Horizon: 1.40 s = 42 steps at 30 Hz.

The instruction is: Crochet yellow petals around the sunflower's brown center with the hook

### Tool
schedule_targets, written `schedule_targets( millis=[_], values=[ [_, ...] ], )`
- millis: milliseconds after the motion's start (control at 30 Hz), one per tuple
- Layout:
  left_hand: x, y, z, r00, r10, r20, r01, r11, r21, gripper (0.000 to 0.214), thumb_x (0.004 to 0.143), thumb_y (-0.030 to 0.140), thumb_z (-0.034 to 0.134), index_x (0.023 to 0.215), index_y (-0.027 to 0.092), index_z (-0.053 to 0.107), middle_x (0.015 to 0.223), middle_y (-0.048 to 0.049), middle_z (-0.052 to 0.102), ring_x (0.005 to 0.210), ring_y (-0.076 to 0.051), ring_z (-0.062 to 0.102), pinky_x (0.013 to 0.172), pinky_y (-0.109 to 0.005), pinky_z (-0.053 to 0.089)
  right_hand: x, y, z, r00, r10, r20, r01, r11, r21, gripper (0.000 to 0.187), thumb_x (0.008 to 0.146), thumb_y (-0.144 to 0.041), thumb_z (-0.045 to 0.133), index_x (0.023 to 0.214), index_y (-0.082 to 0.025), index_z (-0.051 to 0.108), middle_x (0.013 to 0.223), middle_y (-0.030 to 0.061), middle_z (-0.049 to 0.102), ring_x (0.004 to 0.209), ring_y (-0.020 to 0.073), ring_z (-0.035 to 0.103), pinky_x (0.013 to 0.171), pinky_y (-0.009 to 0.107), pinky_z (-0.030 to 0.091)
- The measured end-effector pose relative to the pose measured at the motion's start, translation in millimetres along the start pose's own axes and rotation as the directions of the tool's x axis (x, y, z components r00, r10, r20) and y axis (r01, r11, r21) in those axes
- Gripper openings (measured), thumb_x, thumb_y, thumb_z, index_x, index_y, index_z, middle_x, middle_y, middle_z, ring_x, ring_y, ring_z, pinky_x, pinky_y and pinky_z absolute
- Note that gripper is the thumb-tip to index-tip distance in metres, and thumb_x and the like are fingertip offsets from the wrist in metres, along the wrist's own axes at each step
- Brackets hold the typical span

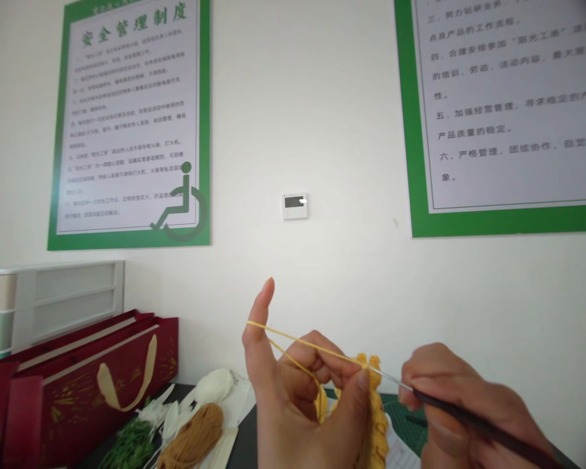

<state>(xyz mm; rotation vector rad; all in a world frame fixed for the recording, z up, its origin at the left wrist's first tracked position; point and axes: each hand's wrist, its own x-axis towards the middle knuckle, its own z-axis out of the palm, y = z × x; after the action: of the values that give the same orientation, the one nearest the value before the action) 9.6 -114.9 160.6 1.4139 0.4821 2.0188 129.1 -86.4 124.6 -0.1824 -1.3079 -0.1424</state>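
Note:
My left hand [303,397] is raised at the lower middle, its thumb and fingers pinching a piece of yellow crochet work [378,423]. Yellow yarn [297,340] loops round the upright index finger and runs taut to the top of the piece. On the right, my right hand [463,404] grips a crochet hook [473,420] with a dark handle and a thin metal shaft. The hook's tip meets the yellow stitches beside my left thumb. Part of the crochet piece is hidden behind the left hand.
Dark red gift bags [92,384] stand at the left before a drawer unit [68,299]. Brown yarn [195,436], white yarn [215,385] and green yarn [129,446] lie nearby. A green cutting mat [400,417] is behind the hands. Green-framed posters [131,130] hang on the wall.

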Motion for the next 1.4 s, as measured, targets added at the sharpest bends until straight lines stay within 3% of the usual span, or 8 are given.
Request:
schedule_targets(
  millis=[233, 500, 600, 833, 1000, 1267, 1333, 1400],
  values=[
    [2.0, 3.8, -5.4, 0.998, -0.021, 0.063, 0.023, 0.999, -0.039, 0.109, 0.079, 0.008, 0.079, 0.16, 0.037, 0.012, 0.063, 0.0045, 0.069, 0.059, -0.016, 0.059, 0.062, -0.028, 0.05, 1.6, 0.2, 0.8, 0.926, 0.378, 0.017, -0.373, 0.906, 0.201, 0.017, 0.104, -0.028, 0.048, 0.094, -0.024, 0.061, 0.067, -0.0009, 0.057, 0.058, 0.0117, 0.054, 0.054, 0.024, 0.044],
    [8.2, 3.7, -12.6, 0.967, -0.182, 0.179, 0.214, 0.961, -0.177, 0.106, 0.075, 0.008, 0.083, 0.158, 0.029, 0.02, 0.066, 0.0037, 0.069, 0.061, -0.012, 0.06, 0.062, -0.022, 0.05, 7.5, -1.0, 17.0, 0.602, 0.722, 0.343, -0.74, 0.341, 0.58, 0.039, 0.093, -0.049, 0.062, 0.068, -0.021, 0.054, 0.062, -0.0025, 0.043, 0.059, 0.0128, 0.041, 0.058, 0.027, 0.042],
    [8.6, 3.1, -11.3, 0.962, -0.196, 0.191, 0.233, 0.953, -0.196, 0.105, 0.077, 0.009, 0.082, 0.158, 0.03, 0.018, 0.068, 0.004, 0.069, 0.06, -0.011, 0.062, 0.063, -0.022, 0.051, 6.5, -2.3, 22.5, 0.526, 0.771, 0.359, -0.768, 0.248, 0.591, 0.042, 0.089, -0.052, 0.067, 0.065, -0.021, 0.052, 0.062, -0.0033, 0.041, 0.061, 0.0134, 0.041, 0.062, 0.028, 0.042],
    [6.7, 3.6, -5.7, 0.972, -0.187, 0.139, 0.211, 0.96, -0.185, 0.12, 0.077, 0.009, 0.082, 0.16, 0.039, 0.002, 0.069, 0.0048, 0.068, 0.06, -0.012, 0.062, 0.058, -0.02, 0.049, 4.4, 0.6, 20.3, 0.538, 0.798, 0.272, -0.752, 0.308, 0.583, 0.038, 0.088, -0.048, 0.07, 0.069, -0.021, 0.052, 0.066, -0.0034, 0.049, 0.061, 0.0124, 0.045, 0.062, 0.027, 0.042],
    [6.6, 1.4, -5.0, 0.98, -0.165, 0.11, 0.184, 0.963, -0.197, 0.12, 0.075, 0.006, 0.083, 0.16, 0.04, 0.005, 0.069, 0.0053, 0.068, 0.06, -0.012, 0.061, 0.062, -0.022, 0.051, -0.1, 5.1, 17.1, 0.615, 0.732, 0.293, -0.723, 0.376, 0.579, 0.029, 0.088, -0.041, 0.073, 0.077, -0.023, 0.053, 0.073, -0.0021, 0.057, 0.064, 0.013, 0.051, 0.064, 0.028, 0.045],
    [7.6, -1.5, -10.5, 0.968, -0.178, 0.179, 0.219, 0.944, -0.245, 0.119, 0.076, 0.006, 0.082, 0.158, 0.045, 0.004, 0.072, 0.0052, 0.068, 0.06, -0.01, 0.06, 0.057, -0.018, 0.047, 0.1, -0.8, 17.7, 0.659, 0.703, 0.269, -0.707, 0.456, 0.541, 0.023, 0.091, -0.045, 0.067, 0.082, -0.025, 0.062, 0.08, 0.0016, 0.06, 0.072, 0.0165, 0.057, 0.068, 0.032, 0.05],
    [7.5, -0.2, -10.7, 0.966, -0.178, 0.187, 0.223, 0.941, -0.255, 0.118, 0.076, 0.007, 0.082, 0.157, 0.046, 0.005, 0.071, 0.0053, 0.068, 0.059, -0.01, 0.06, 0.057, -0.019, 0.047, -0.9, -0.7, 19.7, 0.693, 0.68, 0.241, -0.684, 0.515, 0.516, 0.02, 0.093, -0.044, 0.065, 0.084, -0.026, 0.063, 0.081, 0.0012, 0.061, 0.07, 0.0156, 0.057, 0.065, 0.031, 0.049],
    [6.3, 1.4, -9.1, 0.97, -0.178, 0.167, 0.216, 0.943, -0.253, 0.117, 0.076, 0.006, 0.082, 0.157, 0.047, 0.007, 0.071, 0.0057, 0.067, 0.057, -0.01, 0.059, 0.058, -0.02, 0.048, -3.1, 1.3, 19.9, 0.789, 0.595, 0.149, -0.59, 0.67, 0.45, 0.012, 0.094, -0.038, 0.064, 0.088, -0.027, 0.065, 0.082, 0.0014, 0.063, 0.07, 0.0156, 0.059, 0.062, 0.03, 0.05]
  ],
)
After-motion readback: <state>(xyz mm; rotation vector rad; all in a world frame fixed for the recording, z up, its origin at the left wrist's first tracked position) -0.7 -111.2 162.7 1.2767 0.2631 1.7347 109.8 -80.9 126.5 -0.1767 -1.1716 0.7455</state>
